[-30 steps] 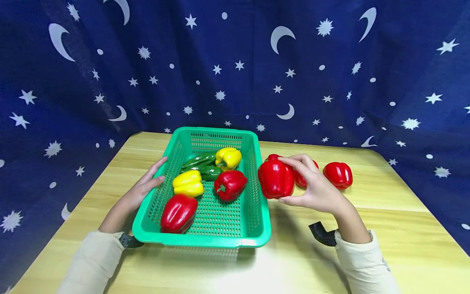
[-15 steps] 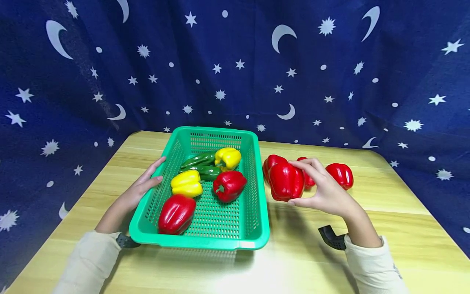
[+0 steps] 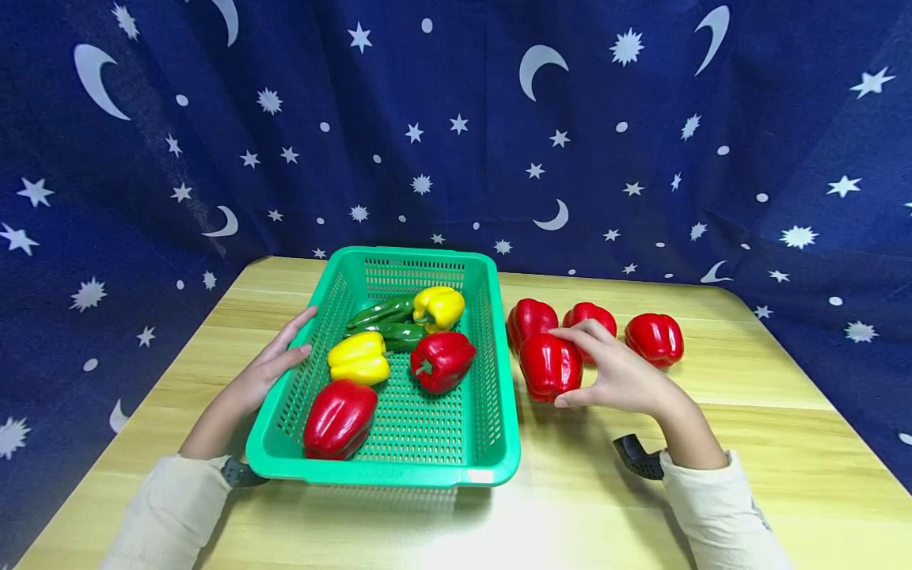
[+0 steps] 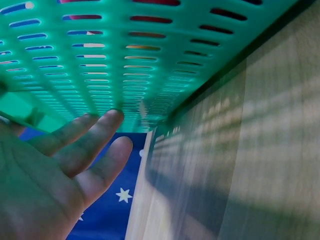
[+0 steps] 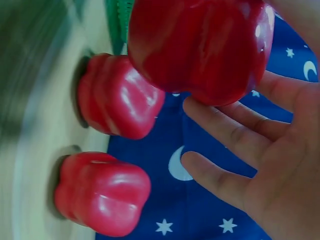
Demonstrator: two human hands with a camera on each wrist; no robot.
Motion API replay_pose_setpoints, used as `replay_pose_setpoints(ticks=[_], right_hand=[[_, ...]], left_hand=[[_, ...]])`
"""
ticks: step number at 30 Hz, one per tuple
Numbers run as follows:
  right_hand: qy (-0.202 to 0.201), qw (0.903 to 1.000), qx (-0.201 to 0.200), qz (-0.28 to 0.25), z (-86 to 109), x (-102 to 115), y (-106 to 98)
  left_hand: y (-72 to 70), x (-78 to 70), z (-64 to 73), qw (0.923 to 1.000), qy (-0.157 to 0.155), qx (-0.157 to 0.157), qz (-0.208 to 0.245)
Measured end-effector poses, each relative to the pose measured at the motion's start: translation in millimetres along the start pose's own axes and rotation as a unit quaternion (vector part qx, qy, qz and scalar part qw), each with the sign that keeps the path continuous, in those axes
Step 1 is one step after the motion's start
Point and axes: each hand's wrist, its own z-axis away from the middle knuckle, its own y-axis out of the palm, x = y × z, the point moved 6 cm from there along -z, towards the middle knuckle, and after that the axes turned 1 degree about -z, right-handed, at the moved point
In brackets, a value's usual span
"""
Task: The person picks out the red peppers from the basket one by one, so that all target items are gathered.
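Observation:
My right hand (image 3: 627,376) pinches a glossy red bell pepper (image 3: 550,366) between thumb and fingers, just right of the green basket (image 3: 509,427). In the right wrist view this bell pepper (image 5: 200,47) fills the top, with other fingers spread below it. My left hand (image 3: 260,376) lies along the basket's left rim, its fingers fairly straight. From the left wrist, the fingers of that hand (image 4: 65,165) reach along the slotted outer wall (image 4: 115,65). Inside the basket are two red bell peppers (image 3: 340,419), two yellow bell peppers (image 3: 359,359) and dark green long peppers (image 3: 392,336).
Behind the held pepper stand three more red bell peppers on the wooden table (image 3: 748,412): one by the basket (image 3: 532,323), one in the middle (image 3: 591,318), one farther right (image 3: 655,340). A dark blue star-and-moon curtain (image 3: 456,119) hangs at the back edge.
My right hand has carried the red bell pepper slightly right, away from the basket rim, and then lower toward the table. The left hand stays at the rim.

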Motion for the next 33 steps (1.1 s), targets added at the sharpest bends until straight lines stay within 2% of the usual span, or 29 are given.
replay_pose_setpoints(ticks=[15, 25, 33], right_hand=[[0.040, 0.9962, 0.076, 0.016, -7.6, -13.6, 32.0], [0.060, 0.9926, 0.104, 0.016, -4.8, -12.2, 35.5], [0.059, 0.9920, 0.110, 0.018, -2.9, -9.6, 35.4]], left_hand=[[-0.5, 2.1, 0.6, 1.0000, -0.001, 0.001, 0.009], [-1.1, 0.4, 1.7, 1.0000, 0.002, -0.001, -0.003], [0.9, 0.4, 0.4, 1.0000, -0.002, 0.002, 0.004]])
